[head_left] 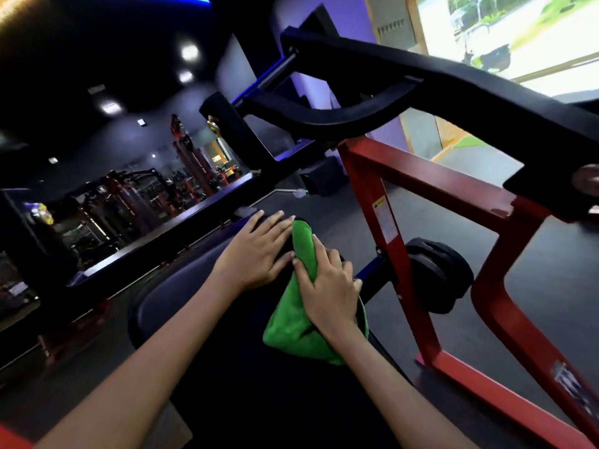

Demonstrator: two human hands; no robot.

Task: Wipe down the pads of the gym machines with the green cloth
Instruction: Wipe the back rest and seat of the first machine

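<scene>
A dark padded bench pad (pixel 175 296) runs from the bottom centre up toward the middle of the view. The green cloth (pixel 295 322) lies bunched on the pad's right side. My right hand (pixel 327 286) presses down on the cloth, fingers wrapped over its upper fold. Beside it, my left hand (pixel 256 251) rests flat on the pad with fingers spread, its fingertips touching the cloth's top end. The part of the pad under both hands and the cloth is hidden.
A red steel frame (pixel 392 228) of the machine stands right of the pad, with black weight plates (pixel 437 273) on a peg. A black lever arm (pixel 405 79) crosses overhead. A mirror wall (pixel 136 202) lies at left, windows at upper right.
</scene>
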